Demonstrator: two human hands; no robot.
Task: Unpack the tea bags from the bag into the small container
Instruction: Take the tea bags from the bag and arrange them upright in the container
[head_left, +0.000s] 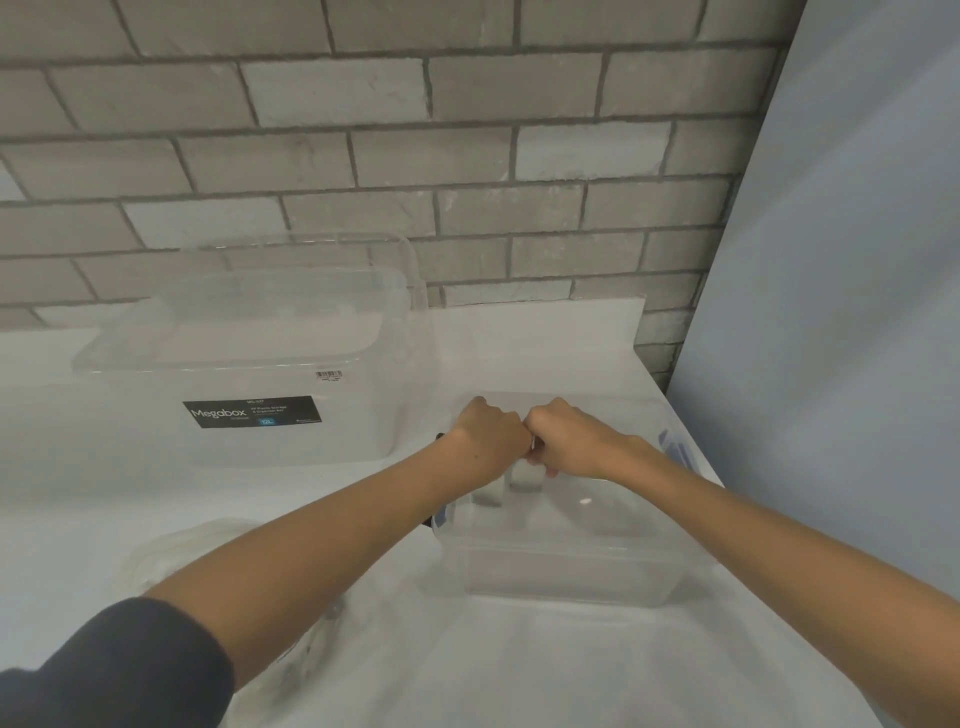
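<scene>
Sleeve (104, 670): dark, on the left forearm, which is stretched forward across the white countertop (519, 670).
Clear bag (176, 551): a faint, crumpled, translucent shape on the counter beside the left forearm; its contents cannot be made out.
Small container (561, 577): clear plastic, lid off, blue latches at its ends, set under both hands.
Left hand (488, 441): fingers curled, knuckles touching the right hand; whether anything is pinched cannot be told.
Right hand (576, 444): fingers curled downward, a white tea bag (527, 477) pinched at its top edge.
Second tea bag (488, 496): just beside the first, below the left hand, seen dimly through the container wall; whether it is held or lying inside cannot be told.
Key relation: both tea bags lie directly below the hands and within the container's open mouth, so a release is judged to need only a straight drop; the clear bag is nearer the left hand for the next fetch.
Megabox storage box (249, 415): large, clear, well apart to the left, against the brick wall (415, 156).
</scene>
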